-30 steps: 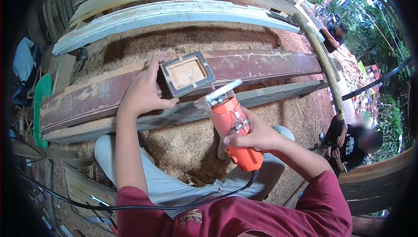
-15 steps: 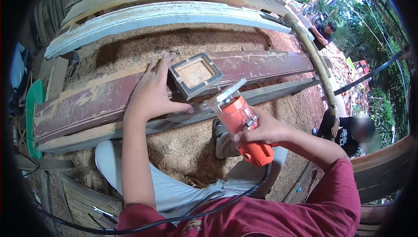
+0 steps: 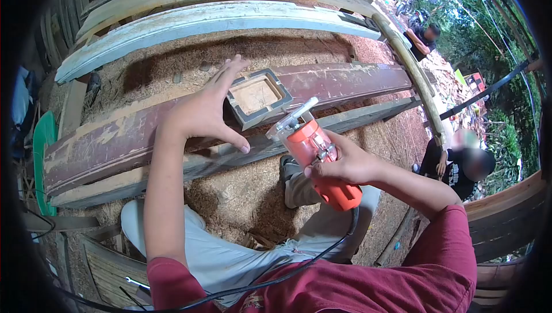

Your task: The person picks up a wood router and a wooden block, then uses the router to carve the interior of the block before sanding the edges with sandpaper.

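Observation:
A rectangular wooden block (image 3: 241, 118) with a hollowed recess and a dark rim rests on the maroon plank (image 3: 345, 87). My left hand (image 3: 201, 106) is spread just left of the block, thumb and fingers apart, with nothing in its grasp. In my right hand (image 3: 351, 163) is an orange trim router (image 3: 309, 139), held tilted to the lower right of the block. Its clear base (image 3: 293, 118) points up toward the block, and a black cord (image 3: 352, 221) trails from its rear across my lap.
Beyond the maroon plank lies a long whitish beam (image 3: 213, 22). A round pole (image 3: 411, 68) crosses the planks' right ends. Sawdust (image 3: 230, 198) covers the ground. A green chair (image 3: 43, 158) stands at left, a wrench (image 3: 138, 282) at lower left. Two people (image 3: 460, 169) sit at right.
My left hand has shifted slightly left, its fingers stretched further apart beside the block. The router has moved a little up and left, its base tilting toward the block.

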`<state>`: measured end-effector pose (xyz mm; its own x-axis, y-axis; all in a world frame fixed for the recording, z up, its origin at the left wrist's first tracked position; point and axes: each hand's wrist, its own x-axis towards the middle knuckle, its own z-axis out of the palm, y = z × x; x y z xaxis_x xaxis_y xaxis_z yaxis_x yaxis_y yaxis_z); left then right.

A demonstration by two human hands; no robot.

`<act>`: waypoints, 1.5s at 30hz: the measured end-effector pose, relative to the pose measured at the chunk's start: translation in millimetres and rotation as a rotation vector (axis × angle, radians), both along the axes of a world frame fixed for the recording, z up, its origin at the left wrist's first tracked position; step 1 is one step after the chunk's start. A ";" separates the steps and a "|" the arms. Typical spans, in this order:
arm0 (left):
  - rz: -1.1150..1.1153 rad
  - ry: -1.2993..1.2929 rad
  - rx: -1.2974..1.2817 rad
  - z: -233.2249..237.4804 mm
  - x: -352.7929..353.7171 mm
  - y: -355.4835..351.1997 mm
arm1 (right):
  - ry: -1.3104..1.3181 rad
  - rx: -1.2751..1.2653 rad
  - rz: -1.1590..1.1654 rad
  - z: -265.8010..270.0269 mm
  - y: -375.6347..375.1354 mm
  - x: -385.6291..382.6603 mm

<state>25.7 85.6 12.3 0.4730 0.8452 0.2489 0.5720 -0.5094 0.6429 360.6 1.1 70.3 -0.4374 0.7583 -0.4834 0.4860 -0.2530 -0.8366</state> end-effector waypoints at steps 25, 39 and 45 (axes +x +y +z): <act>0.170 0.008 0.036 17.8 22.6 -10.7 | -0.103 -0.001 -0.063 16.7 -2.3 0.3; -0.040 -0.072 0.037 4.6 33.9 16.3 | -0.086 -0.021 -0.072 28.4 -11.0 -1.6; -0.122 -0.125 0.019 3.2 37.0 20.6 | -0.150 0.018 -0.069 28.1 -8.5 4.8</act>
